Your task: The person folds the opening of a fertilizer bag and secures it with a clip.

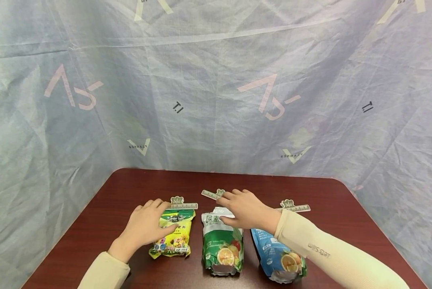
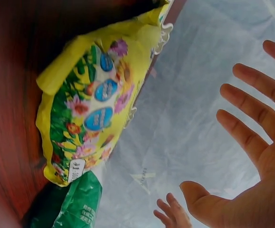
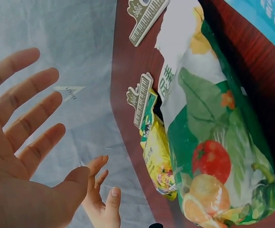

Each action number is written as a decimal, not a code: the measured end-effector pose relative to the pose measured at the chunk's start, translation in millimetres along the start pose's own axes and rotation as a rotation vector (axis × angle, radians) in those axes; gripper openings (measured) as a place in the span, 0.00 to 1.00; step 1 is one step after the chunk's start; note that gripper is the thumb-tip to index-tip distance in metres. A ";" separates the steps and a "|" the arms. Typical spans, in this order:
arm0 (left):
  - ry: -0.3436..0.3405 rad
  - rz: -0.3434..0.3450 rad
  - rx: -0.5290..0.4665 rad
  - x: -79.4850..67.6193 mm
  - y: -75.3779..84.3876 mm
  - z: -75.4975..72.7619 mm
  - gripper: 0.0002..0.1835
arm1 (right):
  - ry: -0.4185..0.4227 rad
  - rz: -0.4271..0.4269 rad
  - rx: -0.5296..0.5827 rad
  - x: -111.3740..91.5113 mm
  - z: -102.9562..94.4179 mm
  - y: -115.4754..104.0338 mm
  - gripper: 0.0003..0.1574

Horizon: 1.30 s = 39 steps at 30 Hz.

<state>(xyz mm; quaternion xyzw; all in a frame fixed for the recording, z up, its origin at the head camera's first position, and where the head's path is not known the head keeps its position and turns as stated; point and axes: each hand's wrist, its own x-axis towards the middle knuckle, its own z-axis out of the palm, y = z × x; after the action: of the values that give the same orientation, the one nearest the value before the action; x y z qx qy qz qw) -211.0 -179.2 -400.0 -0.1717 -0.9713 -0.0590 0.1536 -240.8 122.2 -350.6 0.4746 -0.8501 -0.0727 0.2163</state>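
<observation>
My left hand [image 1: 145, 225] hovers by the yellow fertilizer bag [image 1: 177, 237], fingers spread and holding nothing; the left wrist view shows a gap between that hand and the yellow bag [image 2: 94, 104]. With fingers apart, my right hand [image 1: 251, 212] is above the upper part of the green-and-white bag [image 1: 221, 237], its palm bare in the right wrist view. A blue bag [image 1: 273, 253] lies on the right, partly behind the right forearm. Beyond the bags lie flat keyboard-patterned clips: one left [image 1: 182, 206], one middle [image 1: 209, 194], one right [image 1: 296, 208], the latter two partly covered by the right hand and arm.
The dark red table [image 1: 154, 182] has rounded far corners. Pale printed cloth [image 1: 216, 100] hangs behind it and along both sides. The three bags lie in a row, with narrow gaps between them.
</observation>
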 end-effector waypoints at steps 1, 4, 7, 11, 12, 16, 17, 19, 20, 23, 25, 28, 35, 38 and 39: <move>-0.005 -0.003 -0.004 -0.1 -1.2 0.5 0.34 | -0.002 -0.001 -0.001 1.2 0.7 -0.3 0.24; -0.019 -0.015 -0.021 -0.9 -4.8 2.4 0.34 | -0.018 -0.004 -0.014 4.9 3.1 -0.8 0.24; -0.031 -0.027 -0.036 -2.0 -9.0 4.5 0.34 | -0.043 0.000 -0.013 9.1 5.2 -0.6 0.24; -0.051 -0.044 -0.037 -3.4 -15.7 8.4 0.36 | -0.074 0.010 0.002 14.2 7.9 0.4 0.24; -0.054 -0.049 -0.038 -3.6 -17.2 9.5 0.36 | -0.079 0.011 0.008 15.3 8.7 0.6 0.25; -0.071 -0.063 -0.041 -4.5 -22.3 13.7 0.37 | -0.094 0.014 0.011 18.2 13.3 1.6 0.24; -0.073 -0.065 -0.045 -4.7 -23.3 14.8 0.37 | -0.097 0.014 0.014 18.8 14.5 1.6 0.24; -0.078 -0.069 -0.053 -5.1 -25.4 16.9 0.37 | -0.097 0.015 0.026 20.1 17.2 1.7 0.24; -0.081 -0.071 -0.058 -5.2 -26.5 18.0 0.37 | -0.096 0.015 0.032 20.8 18.3 1.7 0.23; -0.091 -0.085 -0.084 -5.6 -30.6 20.8 0.37 | -0.088 0.015 0.070 24.1 21.9 1.3 0.23; -0.101 -0.102 -0.113 -5.9 -33.7 22.1 0.37 | -0.091 0.015 0.089 27.0 25.5 1.1 0.22; -0.118 -0.132 -0.168 -6.2 -38.1 23.9 0.37 | -0.130 0.034 0.143 32.6 30.0 0.5 0.23; -0.164 -0.183 -0.238 -5.0 -45.4 30.5 0.38 | -0.270 0.145 0.280 45.4 32.9 -1.9 0.24; -0.178 -0.199 -0.254 -4.9 -48.6 33.9 0.38 | -0.318 0.177 0.338 48.8 34.8 -3.4 0.24; -0.181 -0.203 -0.262 -5.0 -49.7 34.9 0.38 | -0.327 0.183 0.355 49.6 35.9 -3.7 0.24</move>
<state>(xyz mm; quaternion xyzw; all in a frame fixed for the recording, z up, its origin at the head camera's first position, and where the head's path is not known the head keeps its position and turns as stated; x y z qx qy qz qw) -233.8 -221.4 -437.7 -0.0958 -0.9775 -0.1844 0.0353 -276.2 75.7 -369.2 0.4081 -0.9127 0.0215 -0.0050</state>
